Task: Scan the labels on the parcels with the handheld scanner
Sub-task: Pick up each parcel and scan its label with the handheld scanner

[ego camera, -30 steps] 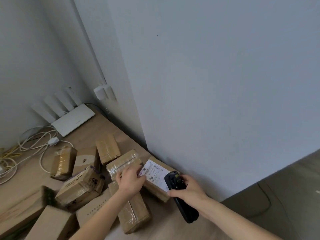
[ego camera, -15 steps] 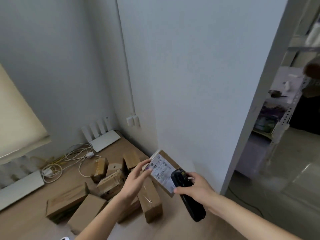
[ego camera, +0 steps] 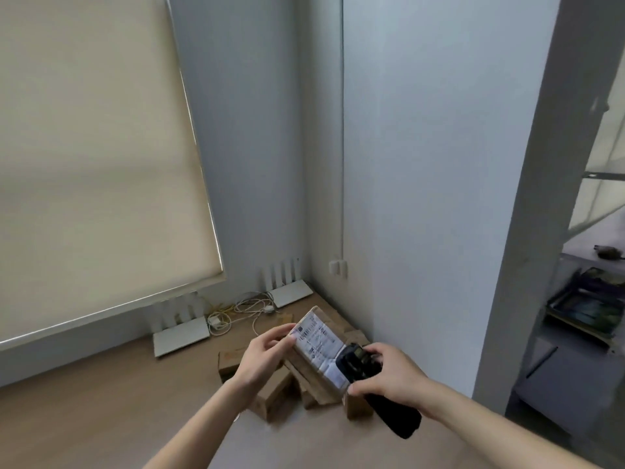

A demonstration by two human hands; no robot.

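Wooden desk [ego camera: 101, 418]; brown white-labelled parcel [ego camera: 324, 353]

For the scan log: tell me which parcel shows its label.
The parcel lifted in the left hand; its white barcode label faces up, unlike the heap below.

— What did the room look like?

— Pale grey-blue painted walls [ego camera: 422, 164] met in a corner at twelve o'clock. A large cream fabric roller blind [ego camera: 94, 147] hung at ten o'clock, daylight glowing softly through it.

— And below?

— A light brown wooden surface [ego camera: 84, 411] ran across the bottom. Two flat white routers with upright antennas [ego camera: 181, 336] sat against the wall, a tangle of white and yellow cables [ego camera: 236, 311] between them. A small white wall socket [ego camera: 338, 267] sat at twelve o'clock.

— To the right?

— At three o'clock, a metal shelving rack [ego camera: 595, 299] held dark trays.
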